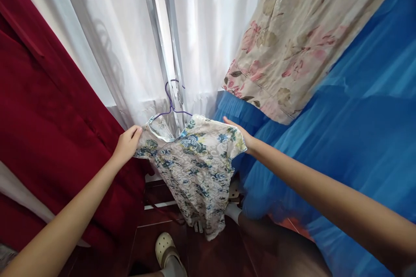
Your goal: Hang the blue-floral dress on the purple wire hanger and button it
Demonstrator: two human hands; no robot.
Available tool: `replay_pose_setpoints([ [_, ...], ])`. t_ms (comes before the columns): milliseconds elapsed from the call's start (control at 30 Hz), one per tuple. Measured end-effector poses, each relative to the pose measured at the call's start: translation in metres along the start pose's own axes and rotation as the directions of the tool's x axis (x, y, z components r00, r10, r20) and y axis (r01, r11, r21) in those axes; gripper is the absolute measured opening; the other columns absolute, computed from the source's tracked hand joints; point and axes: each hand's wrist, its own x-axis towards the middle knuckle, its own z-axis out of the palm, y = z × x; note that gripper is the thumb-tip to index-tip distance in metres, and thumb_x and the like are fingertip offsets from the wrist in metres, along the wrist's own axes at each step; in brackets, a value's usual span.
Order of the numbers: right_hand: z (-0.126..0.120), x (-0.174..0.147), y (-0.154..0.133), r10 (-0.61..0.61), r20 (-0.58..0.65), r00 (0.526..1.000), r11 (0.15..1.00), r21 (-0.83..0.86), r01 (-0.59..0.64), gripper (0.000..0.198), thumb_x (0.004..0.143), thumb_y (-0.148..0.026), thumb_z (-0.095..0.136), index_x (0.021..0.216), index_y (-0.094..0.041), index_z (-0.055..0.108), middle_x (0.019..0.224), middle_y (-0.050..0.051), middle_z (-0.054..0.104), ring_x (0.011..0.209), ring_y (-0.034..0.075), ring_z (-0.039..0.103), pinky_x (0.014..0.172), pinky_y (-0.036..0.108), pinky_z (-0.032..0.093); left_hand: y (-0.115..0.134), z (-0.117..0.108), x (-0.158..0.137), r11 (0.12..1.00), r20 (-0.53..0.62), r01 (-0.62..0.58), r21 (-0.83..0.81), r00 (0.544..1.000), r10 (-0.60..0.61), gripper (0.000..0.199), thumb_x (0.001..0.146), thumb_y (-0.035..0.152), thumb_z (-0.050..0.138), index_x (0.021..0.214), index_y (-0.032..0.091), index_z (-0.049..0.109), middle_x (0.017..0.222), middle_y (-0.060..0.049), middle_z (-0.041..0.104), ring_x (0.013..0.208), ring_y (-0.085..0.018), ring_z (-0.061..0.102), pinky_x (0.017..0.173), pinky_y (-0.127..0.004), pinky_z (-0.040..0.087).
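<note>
Sheer white curtain [123, 34] across window, daylight glowing through. Metal window frame [165, 39] runs down behind it. Deep red curtain [48, 108] hangs left. Pink-flowered cream fabric [302, 30] hangs upper right over bright blue tulle [357, 130]. Dark reddish wood floor [221, 255] below.
</note>
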Motion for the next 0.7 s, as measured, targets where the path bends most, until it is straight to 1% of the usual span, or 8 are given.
replay_pose_setpoints([
  [100,-0.008,-0.027,0.021,-0.072,-0.138,0.988,0.977,0.190,0.098,0.060,0.091,-0.072,0.044,0.105,-0.021,0.072,0.103,0.008,0.078,0.102,0.029,0.072,0.091,0.041,0.056,-0.007,-0.008,-0.024,0.999,-0.007,-0.013,0.050,1.000,0.014,0.034,0.095,0.047,0.050,0.089,0.017,0.065,0.072,0.001,0.056,0.068,-0.015,0.048,0.065,-0.023,0.036],
  [200,-0.009,-0.044,0.029,-0.180,-0.250,0.951,0.978,0.061,0.201,0.054,0.088,-0.070,0.055,0.079,-0.019,0.071,0.079,0.005,0.075,0.080,0.025,0.069,0.074,0.033,0.055,-0.008,-0.009,-0.038,0.998,-0.136,-0.020,0.053,0.990,0.027,0.034,0.095,0.046,0.052,0.088,0.016,0.066,0.075,0.000,0.058,0.068,-0.014,0.050,0.063,-0.023,0.038],
  [300,-0.005,-0.044,0.014,-0.273,-0.375,0.886,0.960,-0.050,0.274,0.057,0.088,-0.070,0.055,0.064,-0.019,0.065,0.064,0.002,0.067,0.065,0.019,0.060,0.060,0.029,0.048,-0.001,-0.007,-0.044,0.999,-0.282,-0.002,-0.042,0.959,-0.010,0.031,0.091,0.046,0.060,0.091,0.016,0.069,0.079,-0.001,0.063,0.069,-0.014,0.052,0.062,-0.022,0.040],
  [400,-0.002,-0.029,-0.013,-0.326,-0.473,0.818,0.938,-0.052,0.344,0.055,0.088,-0.067,0.058,0.065,-0.018,0.064,0.060,0.001,0.063,0.060,0.016,0.056,0.058,0.027,0.046,0.007,-0.009,-0.046,0.992,-0.345,0.021,-0.126,0.936,-0.064,0.032,0.089,0.048,0.063,0.093,0.017,0.070,0.084,-0.002,0.066,0.071,-0.015,0.054,0.062,-0.022,0.043],
  [500,0.007,-0.014,-0.039,-0.393,-0.478,0.786,0.905,-0.051,0.422,0.052,0.090,-0.063,0.059,0.064,-0.018,0.062,0.059,0.000,0.060,0.058,0.014,0.054,0.057,0.026,0.045,0.004,-0.018,-0.047,0.988,-0.338,0.060,-0.141,0.935,-0.105,0.033,0.088,0.050,0.064,0.094,0.017,0.069,0.081,-0.001,0.064,0.067,-0.014,0.053,0.059,-0.022,0.042],
  [600,0.030,-0.018,-0.060,-0.451,-0.419,0.788,0.888,-0.123,0.443,0.055,0.094,-0.060,0.053,0.057,-0.019,0.052,0.053,-0.002,0.052,0.052,0.012,0.047,0.050,0.025,0.039,-0.014,-0.026,-0.052,0.991,-0.239,0.135,-0.017,0.962,-0.135,0.032,0.090,0.049,0.061,0.086,0.018,0.066,0.071,0.001,0.059,0.063,-0.014,0.049,0.057,-0.022,0.037],
  [667,0.054,-0.034,-0.068,-0.494,-0.301,0.816,0.868,-0.225,0.443,0.058,0.098,-0.059,0.046,0.054,-0.021,0.044,0.048,-0.003,0.044,0.047,0.010,0.040,0.046,0.024,0.032,-0.029,-0.026,-0.060,0.977,-0.117,0.190,0.092,0.977,-0.179,0.031,0.091,0.045,0.059,0.080,0.017,0.064,0.067,0.001,0.057,0.064,-0.015,0.050,0.059,-0.024,0.036],
  [700,0.068,-0.046,-0.070,-0.521,-0.195,0.831,0.841,-0.285,0.460,0.059,0.100,-0.057,0.042,0.055,-0.021,0.043,0.048,-0.003,0.042,0.045,0.009,0.037,0.045,0.024,0.030,-0.036,-0.022,-0.066,0.970,-0.064,0.211,0.121,0.977,-0.205,0.029,0.092,0.041,0.058,0.078,0.016,0.063,0.067,0.000,0.057,0.067,-0.017,0.052,0.061,-0.025,0.037],
])
